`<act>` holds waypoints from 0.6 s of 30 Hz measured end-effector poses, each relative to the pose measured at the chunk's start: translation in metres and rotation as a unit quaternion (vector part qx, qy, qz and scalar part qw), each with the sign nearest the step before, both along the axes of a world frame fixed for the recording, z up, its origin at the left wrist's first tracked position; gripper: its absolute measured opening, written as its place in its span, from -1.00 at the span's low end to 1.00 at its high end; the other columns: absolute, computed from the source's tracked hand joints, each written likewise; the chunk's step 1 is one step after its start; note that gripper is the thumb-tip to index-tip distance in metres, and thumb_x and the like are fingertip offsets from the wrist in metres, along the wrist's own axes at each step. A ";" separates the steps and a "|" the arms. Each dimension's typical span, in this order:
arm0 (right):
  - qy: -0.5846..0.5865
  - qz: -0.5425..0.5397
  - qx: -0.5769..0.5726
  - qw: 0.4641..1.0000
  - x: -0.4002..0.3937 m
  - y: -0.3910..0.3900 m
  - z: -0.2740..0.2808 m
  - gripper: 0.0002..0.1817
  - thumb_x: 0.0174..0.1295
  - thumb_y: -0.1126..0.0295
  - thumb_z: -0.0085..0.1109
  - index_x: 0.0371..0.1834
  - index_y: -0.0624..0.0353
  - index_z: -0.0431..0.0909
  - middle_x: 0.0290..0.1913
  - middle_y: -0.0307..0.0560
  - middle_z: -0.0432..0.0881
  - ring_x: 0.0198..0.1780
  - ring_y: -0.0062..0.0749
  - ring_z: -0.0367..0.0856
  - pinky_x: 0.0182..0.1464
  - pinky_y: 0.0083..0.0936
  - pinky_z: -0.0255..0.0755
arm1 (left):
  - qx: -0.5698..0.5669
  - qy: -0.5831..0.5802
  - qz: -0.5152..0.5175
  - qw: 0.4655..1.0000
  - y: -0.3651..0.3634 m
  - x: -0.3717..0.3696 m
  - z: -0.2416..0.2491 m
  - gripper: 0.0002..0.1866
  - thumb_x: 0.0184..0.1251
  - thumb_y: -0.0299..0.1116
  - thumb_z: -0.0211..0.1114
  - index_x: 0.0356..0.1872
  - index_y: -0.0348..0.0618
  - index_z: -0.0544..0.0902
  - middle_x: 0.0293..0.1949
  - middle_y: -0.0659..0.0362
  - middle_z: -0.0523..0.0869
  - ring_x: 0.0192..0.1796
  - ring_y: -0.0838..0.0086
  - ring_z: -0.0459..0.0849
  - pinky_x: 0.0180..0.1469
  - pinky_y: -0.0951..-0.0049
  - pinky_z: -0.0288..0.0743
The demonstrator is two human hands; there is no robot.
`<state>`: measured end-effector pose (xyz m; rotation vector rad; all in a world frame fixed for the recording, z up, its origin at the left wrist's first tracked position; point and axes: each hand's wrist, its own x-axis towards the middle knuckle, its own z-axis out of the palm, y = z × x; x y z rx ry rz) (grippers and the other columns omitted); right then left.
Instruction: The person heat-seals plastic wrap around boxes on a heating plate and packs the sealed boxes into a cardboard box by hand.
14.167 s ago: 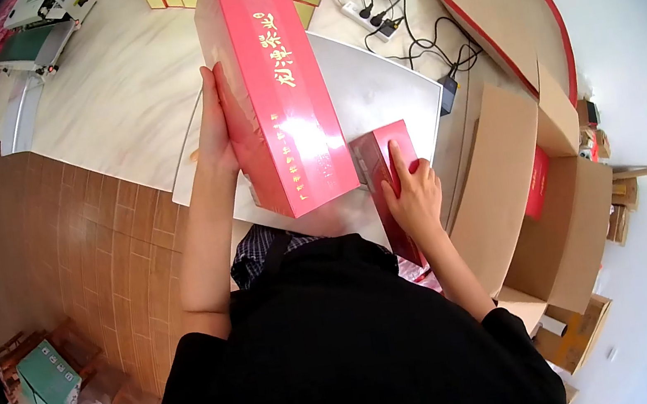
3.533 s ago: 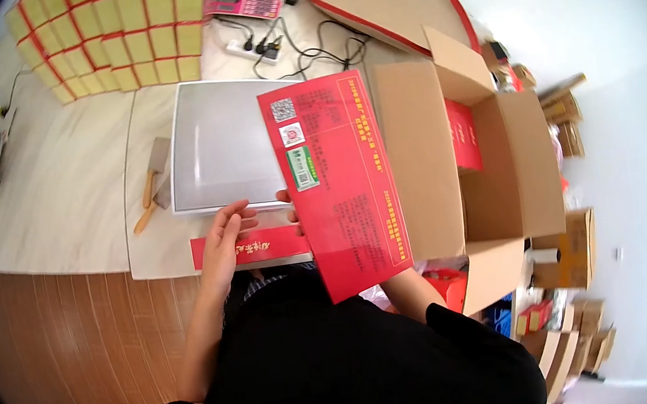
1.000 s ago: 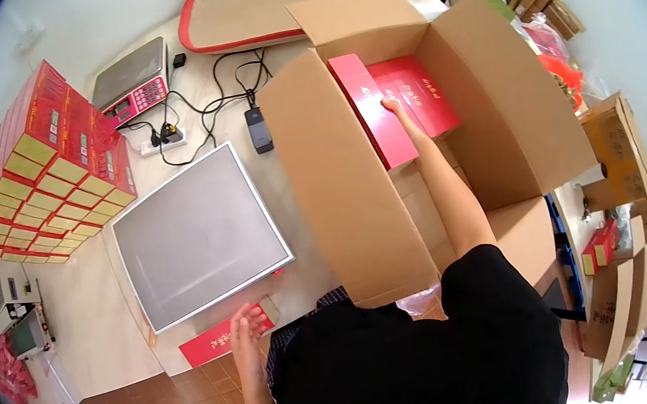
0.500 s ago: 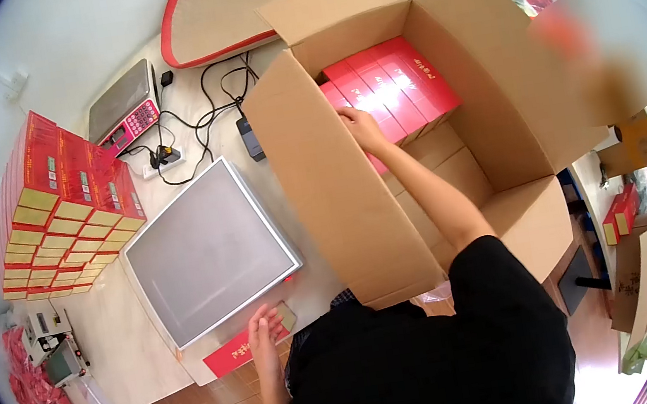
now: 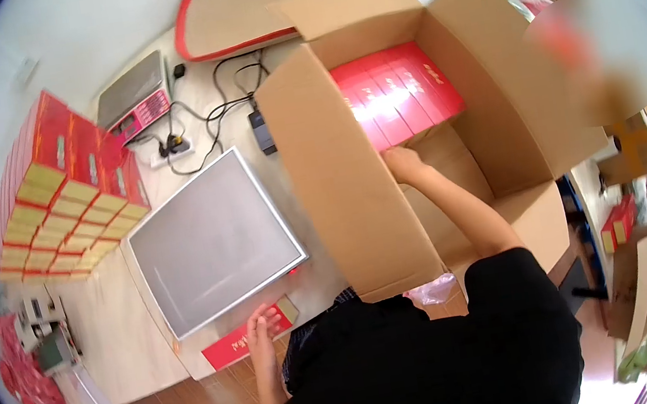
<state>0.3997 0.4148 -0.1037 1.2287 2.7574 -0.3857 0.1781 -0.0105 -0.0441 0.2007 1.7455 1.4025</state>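
Observation:
A large open cardboard carton (image 5: 354,181) stands on the table. Inside it, red gift boxes (image 5: 399,94) lie side by side in a row at the far end. My right hand (image 5: 404,165) reaches into the carton by the near left end of that row, its fingers curled in; what they hold, if anything, is hidden. My left hand (image 5: 263,328) hovers over or rests against a single flat red box (image 5: 232,348) at the table's front edge, fingers stretched out and apart. The hand covers part of that box.
Left of the carton lies a grey platform scale (image 5: 216,239). A tall stack of red and gold boxes (image 5: 75,193) stands at the left, near a smaller scale (image 5: 134,96) with a pink keypad. Black cables (image 5: 214,114) run between them and the carton. Shelves with cartons (image 5: 643,271) are at the right.
My right hand has moved toward me along the carton's left wall, from beside the row to its near end. My left hand has stayed by the single red box. The view has shifted slightly.

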 end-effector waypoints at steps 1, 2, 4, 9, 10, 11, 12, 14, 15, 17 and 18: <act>-0.038 -0.035 0.009 0.999 -0.005 -0.006 0.027 -0.78 0.07 0.42 0.04 -0.27 0.21 0.64 -0.27 0.18 0.67 -0.22 0.04 0.67 -0.21 -0.12 0.54 | 0.000 0.014 0.008 1.000 -0.009 -0.003 -0.005 -0.65 0.52 -0.21 -0.02 0.18 -0.14 0.47 -0.02 0.15 0.64 -0.04 0.50 0.62 -0.03 0.53 0.45; -0.020 -0.052 0.039 0.998 -0.008 -0.010 0.055 -0.76 0.09 0.43 0.02 -0.20 0.15 0.63 -0.23 0.14 0.67 -0.19 0.01 0.66 -0.21 -0.14 0.53 | 0.011 0.020 0.015 1.000 -0.017 -0.007 -0.010 -0.66 0.51 -0.22 -0.02 0.16 -0.13 0.48 -0.02 0.15 0.64 -0.04 0.50 0.62 -0.04 0.53 0.45; 0.165 -0.099 0.135 0.972 -0.027 -0.035 0.117 -0.77 0.12 0.47 0.01 -0.19 0.15 0.62 -0.31 0.07 0.66 -0.24 -0.03 0.64 -0.19 -0.20 0.50 | 0.035 0.020 0.071 0.997 -0.031 -0.011 -0.013 -0.70 0.51 -0.24 0.00 0.12 -0.11 0.51 -0.04 0.15 0.65 -0.06 0.50 0.62 -0.04 0.50 0.46; 0.425 -0.022 -0.105 0.899 -0.109 -0.156 0.180 -0.76 0.06 0.62 0.07 -0.20 0.21 0.60 -0.32 -0.05 0.59 -0.28 -0.19 0.56 -0.22 -0.30 0.44 | 0.067 0.099 0.281 0.952 -0.072 -0.013 0.003 -0.75 0.50 -0.34 -0.04 -0.02 -0.19 0.55 -0.25 0.22 0.65 -0.21 0.58 0.57 -0.14 0.54 0.40; 0.389 0.122 -0.089 0.909 -0.124 -0.177 0.159 -0.73 0.02 0.60 0.12 -0.17 0.18 0.60 -0.28 -0.05 0.59 -0.24 -0.17 0.56 -0.22 -0.29 0.43 | 0.061 0.094 0.308 0.945 -0.083 -0.014 0.004 -0.75 0.50 -0.34 -0.04 -0.02 -0.19 0.55 -0.25 0.22 0.65 -0.21 0.58 0.57 -0.14 0.54 0.40; 0.361 0.264 -0.083 0.890 -0.139 -0.198 0.138 -0.69 -0.01 0.57 0.17 -0.14 0.15 0.59 -0.23 -0.05 0.58 -0.21 -0.15 0.55 -0.21 -0.27 0.43 | 0.076 0.094 0.360 0.925 -0.093 -0.016 0.005 -0.77 0.50 -0.35 -0.05 -0.04 -0.18 0.55 -0.26 0.23 0.65 -0.22 0.60 0.56 -0.15 0.55 0.39; 0.307 0.320 -0.124 0.887 -0.156 -0.234 0.135 -0.75 0.08 0.49 0.19 -0.13 0.18 0.60 -0.19 -0.01 0.62 -0.12 -0.17 0.60 -0.08 -0.35 0.47 | 0.092 0.095 0.408 0.903 -0.103 -0.018 0.005 -0.78 0.50 -0.35 -0.05 -0.06 -0.17 0.55 -0.27 0.23 0.64 -0.24 0.61 0.55 -0.15 0.57 0.38; 0.278 0.431 -0.140 0.847 -0.180 -0.307 0.092 -0.58 0.02 0.36 0.31 -0.01 0.18 0.54 -0.09 0.05 0.58 -0.08 -0.06 0.55 0.01 -0.26 0.42 | 0.123 0.095 0.456 0.876 -0.127 -0.021 0.002 -0.79 0.50 -0.37 -0.05 -0.08 -0.16 0.55 -0.28 0.24 0.62 -0.26 0.62 0.54 -0.16 0.59 0.37; 0.244 0.459 -0.126 0.845 -0.193 -0.335 0.082 -0.45 -0.02 0.32 0.34 0.09 0.19 0.45 -0.05 0.09 0.52 -0.03 -0.03 0.50 0.01 -0.23 0.41 | 0.119 0.102 0.478 0.864 -0.138 -0.020 0.002 -0.79 0.49 -0.37 -0.05 -0.08 -0.17 0.55 -0.28 0.24 0.62 -0.26 0.61 0.54 -0.16 0.58 0.37; 0.209 0.510 -0.115 0.827 -0.210 -0.366 0.049 -0.32 -0.05 0.28 0.36 0.20 0.20 0.37 0.00 0.13 0.46 0.01 0.00 0.46 0.00 -0.21 0.39 | 0.109 0.112 0.512 0.845 -0.159 -0.015 -0.004 -0.80 0.49 -0.38 -0.04 -0.08 -0.17 0.56 -0.28 0.24 0.63 -0.26 0.61 0.54 -0.16 0.58 0.38; 0.179 0.501 -0.086 0.842 -0.219 -0.377 0.029 -0.22 -0.06 0.25 0.38 0.29 0.19 0.27 0.04 0.16 0.41 0.04 0.03 0.42 0.05 -0.17 0.35 | 0.112 0.115 0.534 0.830 -0.170 -0.013 -0.006 -0.80 0.49 -0.38 -0.04 -0.08 -0.17 0.56 -0.28 0.24 0.63 -0.26 0.61 0.54 -0.16 0.58 0.38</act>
